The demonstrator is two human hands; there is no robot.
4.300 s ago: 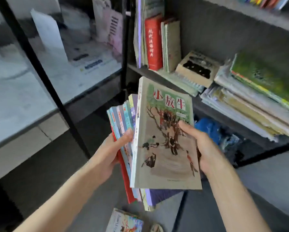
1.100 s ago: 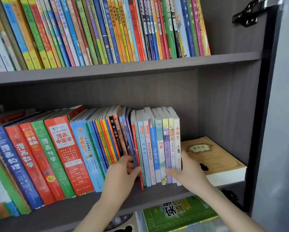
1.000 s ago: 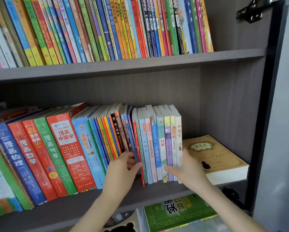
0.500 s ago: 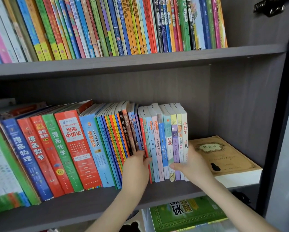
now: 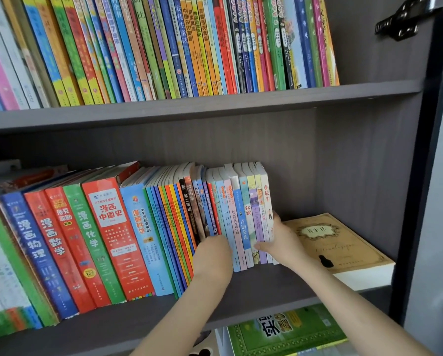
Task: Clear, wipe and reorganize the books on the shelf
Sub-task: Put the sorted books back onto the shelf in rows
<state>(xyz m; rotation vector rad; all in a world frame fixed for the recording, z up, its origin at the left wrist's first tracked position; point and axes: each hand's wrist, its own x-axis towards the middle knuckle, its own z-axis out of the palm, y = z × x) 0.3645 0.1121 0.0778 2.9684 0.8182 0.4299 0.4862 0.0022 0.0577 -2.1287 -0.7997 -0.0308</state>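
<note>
While left hand (image 5: pixel 212 253) fingers vanish among slim books (image 5: pixel 243 222), grip unclear, right hand (image 5: pixel 283 244) pinches them.

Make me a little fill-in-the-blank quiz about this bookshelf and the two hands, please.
1. The left hand and right hand flank a bundle of thin books that stand ____.
2. The tan book to the right of them lies ____ on the shelf.
3. The lower book, one level down, has a ____ cover.

Missing words: upright; flat; green.
</note>
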